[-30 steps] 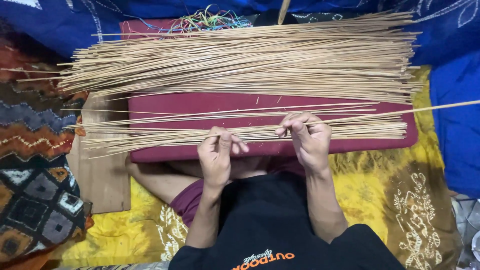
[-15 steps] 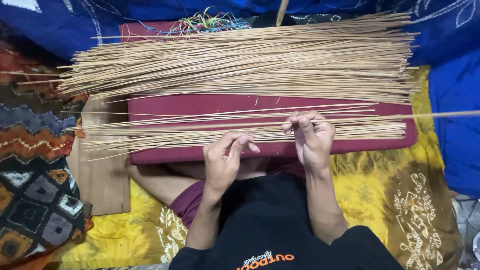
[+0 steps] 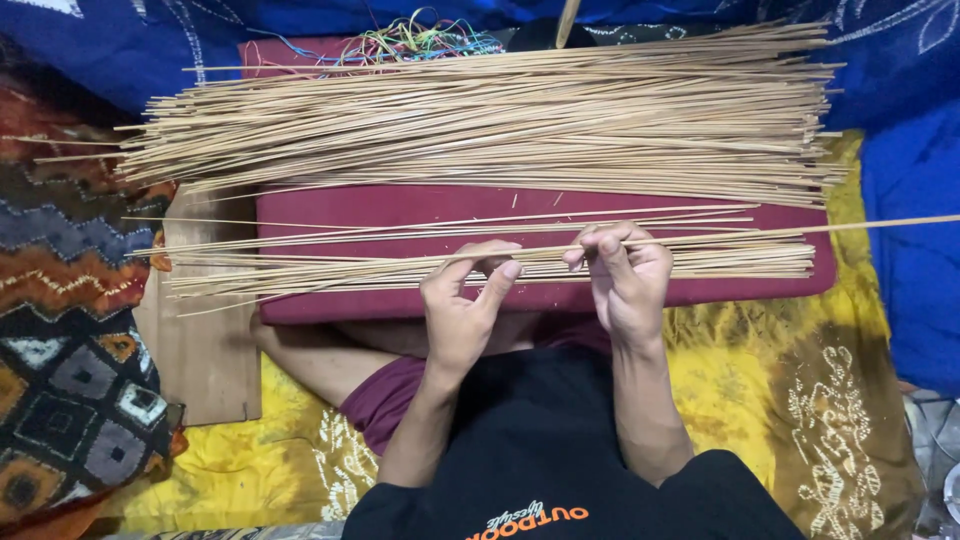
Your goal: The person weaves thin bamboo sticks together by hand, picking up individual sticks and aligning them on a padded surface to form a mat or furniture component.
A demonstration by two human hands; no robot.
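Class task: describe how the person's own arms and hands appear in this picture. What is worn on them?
Both arms are bare from the short sleeves of a black T-shirt down. The left hand and right hand wear no gloves, and no rings, watch or bracelets show.
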